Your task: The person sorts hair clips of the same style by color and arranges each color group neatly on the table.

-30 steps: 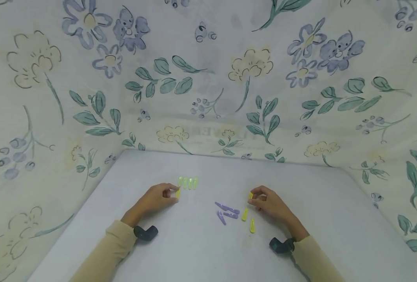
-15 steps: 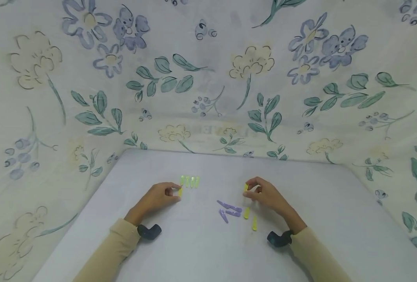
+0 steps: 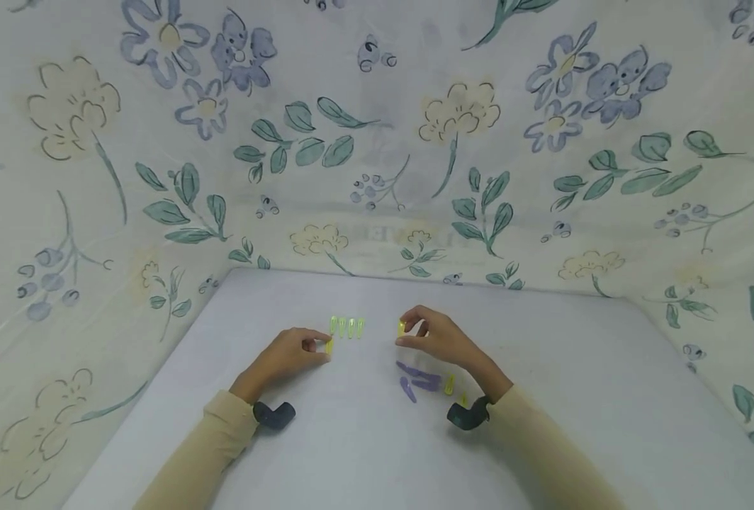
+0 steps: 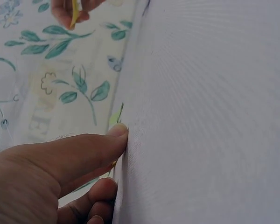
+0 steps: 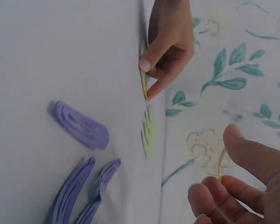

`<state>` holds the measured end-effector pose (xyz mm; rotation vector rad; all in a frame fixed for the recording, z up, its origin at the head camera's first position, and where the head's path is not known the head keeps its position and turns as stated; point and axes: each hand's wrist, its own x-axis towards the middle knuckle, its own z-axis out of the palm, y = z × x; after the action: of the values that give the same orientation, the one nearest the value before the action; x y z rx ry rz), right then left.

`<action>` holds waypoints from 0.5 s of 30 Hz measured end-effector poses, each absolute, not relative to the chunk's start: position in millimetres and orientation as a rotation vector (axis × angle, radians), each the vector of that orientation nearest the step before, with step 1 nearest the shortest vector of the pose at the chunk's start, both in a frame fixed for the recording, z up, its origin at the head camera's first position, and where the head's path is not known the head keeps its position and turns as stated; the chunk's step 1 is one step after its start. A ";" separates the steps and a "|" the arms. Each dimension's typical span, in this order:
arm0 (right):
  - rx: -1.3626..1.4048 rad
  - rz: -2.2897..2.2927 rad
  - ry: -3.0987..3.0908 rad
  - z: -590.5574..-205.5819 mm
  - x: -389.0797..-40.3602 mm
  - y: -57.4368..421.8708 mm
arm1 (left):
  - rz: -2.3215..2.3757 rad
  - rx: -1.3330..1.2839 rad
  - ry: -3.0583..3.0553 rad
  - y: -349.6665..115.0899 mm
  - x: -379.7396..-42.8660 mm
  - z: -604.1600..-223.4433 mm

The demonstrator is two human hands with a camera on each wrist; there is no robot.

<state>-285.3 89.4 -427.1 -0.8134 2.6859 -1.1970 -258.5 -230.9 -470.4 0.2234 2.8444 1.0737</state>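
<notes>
Placement seems the step in hand: the left hand pinches a slim yellow hair clip just near-side of four slim lime-green clips on the white table. The right hand grips another slim yellow clip aloft, likely calling for steady lowering.

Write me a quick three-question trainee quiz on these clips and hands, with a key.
1. True or false: the right hand pinches a purple clip.

2. How many light green clips make up the row?
A) two
B) four
C) six

3. Fill in: in the head view, the left hand is nearest the ____ end of that row.

Key: 1. False; it pinches a yellow clip. 2. B. 3. left.
</notes>
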 end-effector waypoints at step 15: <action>-0.822 -1.085 2.654 -433.6 -292.2 20.7 | 1.069 0.279 2.869 -239.3 -261.1 -480.7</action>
<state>-292.2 20.7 -433.6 -0.8221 2.6543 -1.0852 -261.1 -239.3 -480.7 0.2794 2.8686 1.0685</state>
